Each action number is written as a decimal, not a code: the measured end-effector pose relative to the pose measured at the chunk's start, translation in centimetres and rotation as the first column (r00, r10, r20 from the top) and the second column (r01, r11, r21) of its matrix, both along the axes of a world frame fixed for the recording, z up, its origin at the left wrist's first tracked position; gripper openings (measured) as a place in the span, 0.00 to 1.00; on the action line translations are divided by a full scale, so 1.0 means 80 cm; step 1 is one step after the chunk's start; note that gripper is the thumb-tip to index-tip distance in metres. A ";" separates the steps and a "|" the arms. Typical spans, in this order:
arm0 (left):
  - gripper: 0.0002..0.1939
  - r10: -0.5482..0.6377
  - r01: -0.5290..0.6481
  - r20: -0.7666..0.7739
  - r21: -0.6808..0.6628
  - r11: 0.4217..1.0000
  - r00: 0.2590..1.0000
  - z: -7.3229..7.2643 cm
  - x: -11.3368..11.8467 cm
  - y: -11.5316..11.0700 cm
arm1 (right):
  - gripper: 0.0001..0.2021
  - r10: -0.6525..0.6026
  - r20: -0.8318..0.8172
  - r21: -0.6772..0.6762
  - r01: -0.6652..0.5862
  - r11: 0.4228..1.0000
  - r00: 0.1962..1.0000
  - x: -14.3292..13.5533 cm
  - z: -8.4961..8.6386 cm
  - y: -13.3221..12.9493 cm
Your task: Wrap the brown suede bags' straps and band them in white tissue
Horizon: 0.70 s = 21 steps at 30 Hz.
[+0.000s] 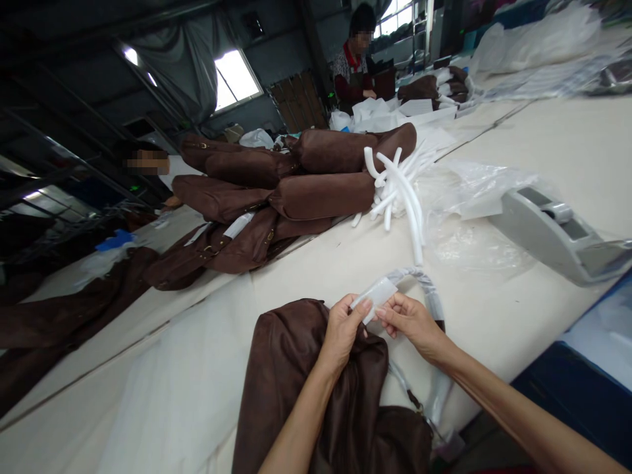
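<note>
A dark brown bag (286, 355) lies on the table in front of me, its body slumped toward me. Its handle (428, 284) arches up at the top, covered in whitish wrapping. My left hand (340, 329) is closed, thumb on top, pinching a small white wrapping sheet (379, 295) at the near end of the handle. From the other side, the curled fingers of my right hand (409, 321) pinch the same sheet. A thin wrapped strap and a metal clip (421, 409) hang at the bag's right side. The fingertips partly hide the handle underneath.
Several brown bags (323, 196) are stacked across the table (494, 322). White foam tubes (402, 187) lie beside them, then clear plastic (486, 247) and a grey tape dispenser (553, 230). One co-worker (351, 72) stands at the back; another person (170, 172) is at the left.
</note>
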<state>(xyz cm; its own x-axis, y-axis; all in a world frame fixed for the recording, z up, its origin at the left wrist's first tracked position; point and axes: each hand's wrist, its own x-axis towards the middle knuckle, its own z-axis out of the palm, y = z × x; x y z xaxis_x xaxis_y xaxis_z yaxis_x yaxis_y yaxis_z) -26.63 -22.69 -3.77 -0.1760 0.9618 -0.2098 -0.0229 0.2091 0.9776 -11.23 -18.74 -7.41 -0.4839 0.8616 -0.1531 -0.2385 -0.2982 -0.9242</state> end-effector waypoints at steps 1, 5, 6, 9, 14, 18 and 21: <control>0.21 0.009 -0.009 0.011 -0.008 1.000 1.000 0.001 0.001 0.000 | 0.21 0.031 -0.016 0.013 -0.031 0.999 0.999 0.003 -0.002 0.001; 0.20 0.036 -0.031 0.089 -0.057 0.998 0.995 0.003 0.001 -0.001 | 0.18 0.081 -0.039 0.021 -0.080 0.997 0.996 0.006 -0.008 0.006; 0.20 0.037 -0.030 0.112 -0.067 0.997 0.993 0.002 0.000 -0.001 | 0.17 0.081 -0.039 0.014 -0.080 0.997 0.996 0.003 -0.008 0.008; 0.19 0.014 -0.002 0.164 -0.075 0.997 0.986 -0.001 -0.002 -0.001 | 0.13 0.082 -0.070 0.007 -0.082 0.997 0.994 -0.009 -0.005 0.012; 0.23 -0.036 0.050 0.197 -0.069 0.996 0.980 -0.004 -0.003 0.001 | 0.09 0.037 -0.086 0.024 -0.035 0.999 0.996 -0.023 0.001 0.016; 0.28 -0.042 0.060 0.188 -0.092 0.994 0.981 -0.002 -0.003 0.003 | 0.08 0.011 -0.061 0.044 -0.008 0.999 0.998 -0.025 0.001 0.017; 0.30 -0.053 0.072 0.179 -0.105 0.992 0.982 -0.001 -0.003 0.004 | 0.04 -0.005 -0.037 0.052 0.007 0.999 0.999 -0.027 0.000 0.018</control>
<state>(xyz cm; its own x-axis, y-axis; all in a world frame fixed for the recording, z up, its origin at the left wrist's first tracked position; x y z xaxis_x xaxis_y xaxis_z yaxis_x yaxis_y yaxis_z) -26.91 -22.38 -3.82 -0.0674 0.9389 -0.3374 -0.1757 0.3217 0.9304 -13.43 -17.27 -7.43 -0.4828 0.8711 -0.0903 -0.2747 -0.2485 -0.9289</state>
